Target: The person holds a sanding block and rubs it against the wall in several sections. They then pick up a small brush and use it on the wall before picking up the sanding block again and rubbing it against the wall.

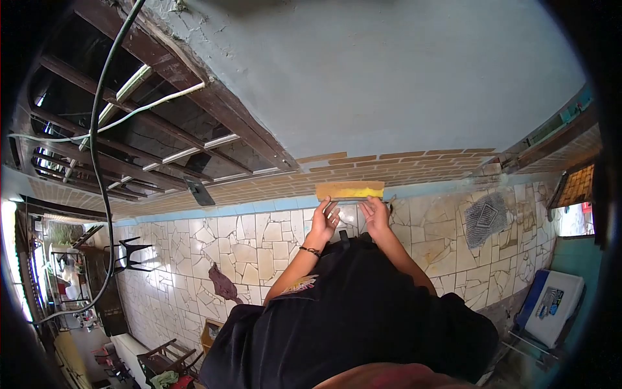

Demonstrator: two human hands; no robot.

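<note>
My left hand [324,220] and my right hand [376,212] grip the two ends of a flat rectangular piece [350,191], tan on top with bright yellow below and a dull grey lower edge. Thumbs and fingers pinch that near edge, the other fingers curl below it. In this view the piece overlaps the lower rows of the brick-patterned wall [402,163] and the pale blue band [272,203] at its foot. What kind of thing it is, I cannot tell.
Cracked-stone floor tiles [246,240] spread below. A grey mat [486,220] lies right, a dark reddish cloth [223,284] left. Barred windows [155,117] and a hanging black cable [97,110] fill the upper left. A blue-and-white cooler box [551,305] stands at right.
</note>
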